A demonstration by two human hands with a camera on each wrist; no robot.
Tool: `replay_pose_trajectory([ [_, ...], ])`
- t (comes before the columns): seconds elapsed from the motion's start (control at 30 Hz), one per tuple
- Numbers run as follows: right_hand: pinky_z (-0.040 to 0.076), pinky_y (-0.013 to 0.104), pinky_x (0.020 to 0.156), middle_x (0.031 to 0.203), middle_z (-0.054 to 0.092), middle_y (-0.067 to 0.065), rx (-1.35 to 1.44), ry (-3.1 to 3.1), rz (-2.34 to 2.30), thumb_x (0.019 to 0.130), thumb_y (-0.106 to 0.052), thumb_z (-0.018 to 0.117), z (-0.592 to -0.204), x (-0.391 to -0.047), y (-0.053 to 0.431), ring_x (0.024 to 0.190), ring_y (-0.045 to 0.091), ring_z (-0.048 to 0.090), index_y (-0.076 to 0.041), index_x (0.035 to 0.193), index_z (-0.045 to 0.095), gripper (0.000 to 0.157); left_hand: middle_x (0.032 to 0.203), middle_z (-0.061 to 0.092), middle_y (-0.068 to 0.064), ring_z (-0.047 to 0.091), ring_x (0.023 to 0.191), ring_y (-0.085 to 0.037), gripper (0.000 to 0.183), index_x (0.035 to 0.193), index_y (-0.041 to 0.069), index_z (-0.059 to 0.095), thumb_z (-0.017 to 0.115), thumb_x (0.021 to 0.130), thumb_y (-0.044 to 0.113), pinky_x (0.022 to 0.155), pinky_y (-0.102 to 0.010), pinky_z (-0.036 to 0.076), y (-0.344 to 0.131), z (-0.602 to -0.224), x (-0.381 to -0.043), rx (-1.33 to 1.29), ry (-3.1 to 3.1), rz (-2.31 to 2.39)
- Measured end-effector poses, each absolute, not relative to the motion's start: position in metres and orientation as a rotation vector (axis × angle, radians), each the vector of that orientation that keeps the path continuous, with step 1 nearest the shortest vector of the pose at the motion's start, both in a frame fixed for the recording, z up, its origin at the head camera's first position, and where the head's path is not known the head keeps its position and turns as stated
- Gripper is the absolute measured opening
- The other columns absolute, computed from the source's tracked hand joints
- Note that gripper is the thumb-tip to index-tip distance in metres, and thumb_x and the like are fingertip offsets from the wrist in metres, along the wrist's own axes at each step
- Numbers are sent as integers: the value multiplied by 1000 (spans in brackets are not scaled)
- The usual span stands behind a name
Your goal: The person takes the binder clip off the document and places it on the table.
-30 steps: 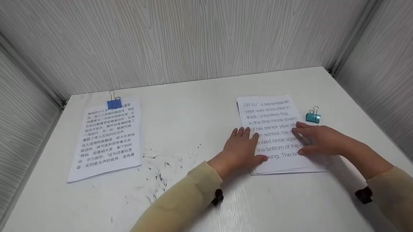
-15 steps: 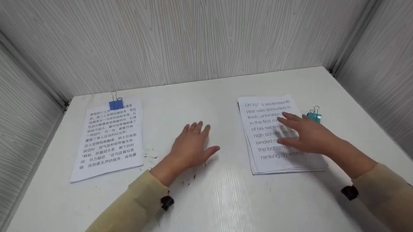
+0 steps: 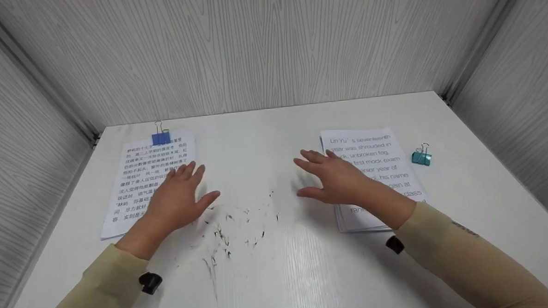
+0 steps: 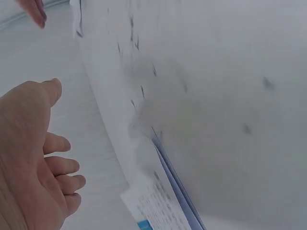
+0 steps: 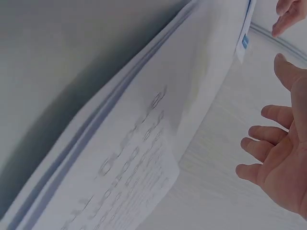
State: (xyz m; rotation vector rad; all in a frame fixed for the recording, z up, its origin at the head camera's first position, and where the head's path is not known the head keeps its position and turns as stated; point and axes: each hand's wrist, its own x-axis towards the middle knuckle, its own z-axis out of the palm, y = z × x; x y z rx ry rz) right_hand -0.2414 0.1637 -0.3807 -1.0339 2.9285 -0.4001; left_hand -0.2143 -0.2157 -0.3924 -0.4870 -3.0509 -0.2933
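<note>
My left hand (image 3: 176, 197) hovers over the right side of a stack of paper printed with Chinese text (image 3: 151, 154). Its fingers are spread, and the wrist view shows it holding nothing. A blue binder clip (image 3: 161, 138) sits on that stack's top edge. Over the left edge of a second stack, printed in English (image 3: 370, 140), my right hand (image 3: 335, 177) is held with relaxed fingers and nothing between them. In the right wrist view the English sheets (image 5: 139, 139) lie below the hand, apart from it. A teal binder clip (image 3: 421, 158) lies on the table just right of that stack.
The white table (image 3: 255, 141) carries dark smudges (image 3: 222, 239) between the two stacks. Grey wood-grain panels (image 3: 269, 47) enclose it at the back and on both sides. Some sheets of the English stack stick out unevenly at its lower left.
My left hand has lifted off the English stack and moved left to the Chinese one. My right hand has moved left across the English stack. The view has shifted slightly.
</note>
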Motion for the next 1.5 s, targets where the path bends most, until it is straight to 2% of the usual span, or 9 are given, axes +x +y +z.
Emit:
replay_pose_trajectory([
  [0.23, 18, 49, 117, 159, 26, 4, -1135, 2895, -304, 91, -62, 54, -382, -249, 101, 145, 23, 26, -22, 153, 34, 77, 153, 25, -30, 22, 140, -49, 86, 149, -3, 32, 50, 94, 60, 113, -59, 15, -273, -395, -206, -352, -3096, -248],
  [0.47, 18, 49, 116, 160, 24, 5, -1175, 2852, -246, 92, -63, 50, -389, -250, 45, 146, 22, 22, -22, 154, 30, 77, 150, 28, -34, 25, 136, -53, 87, 147, -7, 34, 50, 94, 60, 111, -62, 18, -324, -402, -200, -290, -3120, -199],
  [0.7, 18, 49, 117, 161, 20, 1, -1205, 2803, -164, 92, -67, 47, -394, -247, -4, 147, 21, 19, -27, 155, 26, 78, 149, 26, -36, 22, 135, -55, 88, 147, -9, 31, 50, 94, 59, 111, -63, 15, -359, -406, -196, -252, -3184, -185],
  [1.23, 12, 47, 118, 162, 4, -11, -1240, 2658, 106, 88, -76, 39, -415, -240, -60, 149, 14, 4, -36, 156, 10, 85, 151, 25, -34, 19, 137, -55, 85, 149, -5, 29, 47, 96, 58, 111, -63, 12, -374, -418, -190, -245, -3309, -206],
  [1.5, 11, 47, 118, 162, 4, -15, -1212, 2578, 135, 88, -76, 35, -420, -233, -71, 149, 13, 1, -38, 156, 11, 81, 151, 24, -34, 19, 138, -54, 81, 149, -5, 30, 45, 98, 56, 110, -63, 15, -372, -425, -190, -254, -3349, -272],
])
